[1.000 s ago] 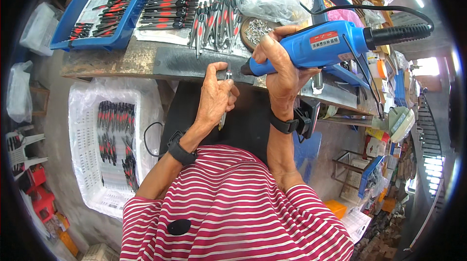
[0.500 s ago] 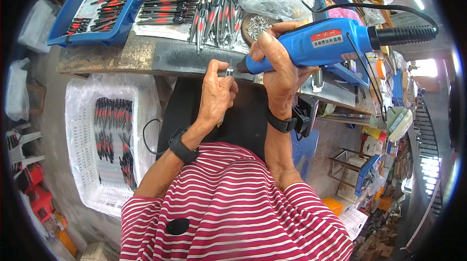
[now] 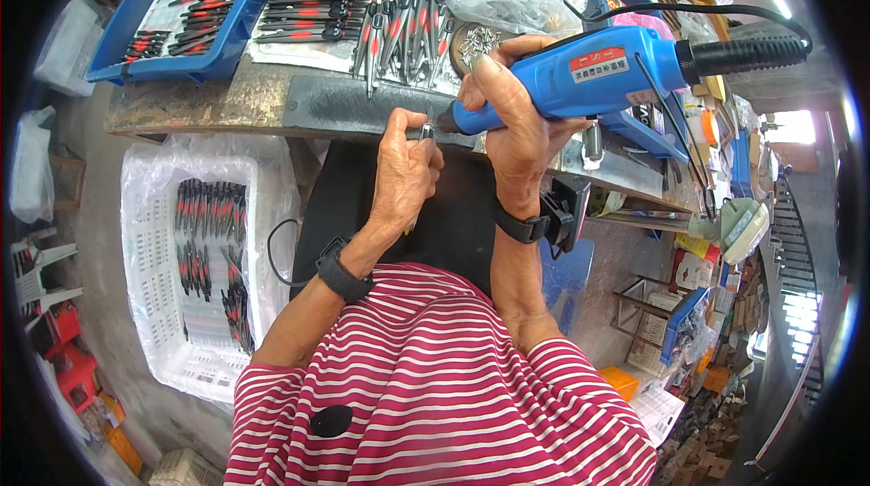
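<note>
Workbench [image 3: 199, 110]: spans the far side of the work area; its front edge lies just beyond both hands.
White crate [image 3: 143, 246]: stands left of the person, below the bench; film-lined, black-and-red implements inside.
Blue tray [image 3: 207, 66]: on the bench at far left; holds more of the same implements.
Power driver [image 3: 580, 82]: blue, corded at its right end; long axis slants from upper right to lower left, nose [image 3: 445, 121] aimed at the left hand [image 3: 401, 169].
Right hand: [image 3: 521, 119] closed around the driver's front part, thumb lying along the upper side.
Left hand: curled shut on a held piece [image 3: 427, 131], at the near side of the bench edge.
Loose implements [image 3: 399, 42]: bunched on the bench beyond the left hand, mostly pointing toward the person.
Screw dish [image 3: 457, 51]: round, beyond the driver's nose, partly behind the right hand; small metal screws [image 3: 478, 42] in it.
Held piece: slim, largely hidden by the left fingers; long axis runs away from the body, crosswise to the driver. Its upper end sits just left of the nose; contact cannot be confirmed. Left hand is the nearer.
</note>
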{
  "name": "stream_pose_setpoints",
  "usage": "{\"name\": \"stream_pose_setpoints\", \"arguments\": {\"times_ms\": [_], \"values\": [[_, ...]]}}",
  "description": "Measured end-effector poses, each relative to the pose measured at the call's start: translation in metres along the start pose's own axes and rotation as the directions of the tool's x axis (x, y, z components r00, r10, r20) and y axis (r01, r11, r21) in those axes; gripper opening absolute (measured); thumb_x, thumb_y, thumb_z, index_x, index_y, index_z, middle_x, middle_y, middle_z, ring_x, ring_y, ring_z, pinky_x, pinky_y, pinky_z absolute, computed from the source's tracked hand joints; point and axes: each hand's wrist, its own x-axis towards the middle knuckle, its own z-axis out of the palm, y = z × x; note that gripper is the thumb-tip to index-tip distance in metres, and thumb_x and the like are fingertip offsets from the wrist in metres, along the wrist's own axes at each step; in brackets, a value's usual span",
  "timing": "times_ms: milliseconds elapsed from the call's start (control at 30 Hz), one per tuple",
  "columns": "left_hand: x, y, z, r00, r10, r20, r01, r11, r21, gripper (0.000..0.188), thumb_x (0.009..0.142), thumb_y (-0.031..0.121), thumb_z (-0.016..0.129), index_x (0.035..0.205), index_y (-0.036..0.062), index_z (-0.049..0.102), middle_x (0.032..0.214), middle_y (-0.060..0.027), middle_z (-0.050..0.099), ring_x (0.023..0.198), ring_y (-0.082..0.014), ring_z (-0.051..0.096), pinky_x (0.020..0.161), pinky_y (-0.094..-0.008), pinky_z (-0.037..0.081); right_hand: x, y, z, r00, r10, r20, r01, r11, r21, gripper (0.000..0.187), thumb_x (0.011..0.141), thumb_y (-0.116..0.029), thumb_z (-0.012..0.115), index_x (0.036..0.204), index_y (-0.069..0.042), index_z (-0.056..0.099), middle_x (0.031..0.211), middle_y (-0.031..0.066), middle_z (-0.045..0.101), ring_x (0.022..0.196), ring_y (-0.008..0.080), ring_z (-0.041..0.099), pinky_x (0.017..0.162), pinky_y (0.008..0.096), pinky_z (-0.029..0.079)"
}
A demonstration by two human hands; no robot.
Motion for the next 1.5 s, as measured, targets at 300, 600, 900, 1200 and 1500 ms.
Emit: {"name": "stream_pose_setpoints", "arguments": {"times_ms": [300,600,900,1200,1500], "values": [[0.0,-0.001,-0.001,1.0,0.013,0.012,-0.013,1.0,-0.012,0.013,0.088,0.004,0.042,0.1,0.0068,0.037,0.057,-0.0021,0.048,0.041,-0.0033,0.036,0.033,-0.0186,0.025,0.001,0.002,0.0,1.0,-0.018,-0.008,0.018,1.0,0.005,0.018,0.07,0.004,0.069,0.084,0.002,0.058,0.067,0.0034,0.059,0.053,0.0091,0.058,0.047,0.0215,0.048],[0.001,-0.004,-0.001,1.0,0.028,-0.002,-0.028,1.0,-0.009,0.015,0.087,0.003,0.042,0.101,0.0064,0.037,0.058,-0.0025,0.049,0.041,-0.0037,0.037,0.033,-0.019,0.026,0.002,0.004,-0.001,0.998,-0.056,-0.013,0.056,0.998,-0.022,0.015,0.072,0.002,0.068,0.083,0.003,0.058,0.067,0.0048,0.06,0.052,0.0104,0.059,0.046,0.0213,0.047],[0.001,-0.005,-0.001,0.999,0.033,-0.012,-0.033,0.999,0.001,0.016,0.086,0.003,0.042,0.102,0.006,0.038,0.058,-0.0028,0.049,0.042,-0.004,0.038,0.034,-0.0192,0.027,0.002,0.011,0.007,0.979,-0.179,-0.098,0.147,0.952,-0.27,0.013,0.075,0.002,0.068,0.083,0.003,0.057,0.067,0.0048,0.06,0.052,0.01,0.059,0.047,0.0207,0.046],[0.001,-0.003,-0.001,1.0,0.024,-0.017,-0.023,1.0,0.012,0.018,0.085,0.003,0.043,0.102,0.0049,0.038,0.057,-0.0033,0.049,0.042,-0.0042,0.038,0.033,-0.0196,0.027,0.005,0.003,0.012,0.984,-0.061,-0.164,0.027,0.979,-0.203,0.014,0.073,-0.003,0.067,0.081,0.005,0.058,0.058,0.0069,0.059,0.051,0.0117,0.056,0.053,0.023,0.045],[0.001,0.0,-0.003,1.0,-0.001,-0.002,0.001,1.0,0.015,0.02,0.083,0.004,0.045,0.102,0.0048,0.038,0.057,-0.0035,0.049,0.041,-0.0051,0.038,0.033,-0.0202,0.028,0.013,0.006,-0.003,0.954,0.001,0.299,0.038,0.991,-0.125,0.024,0.063,0.004,0.064,0.085,0.002,0.054,0.062,0.0064,0.055,0.047,0.0116,0.052,0.043,0.0225,0.042]]}}
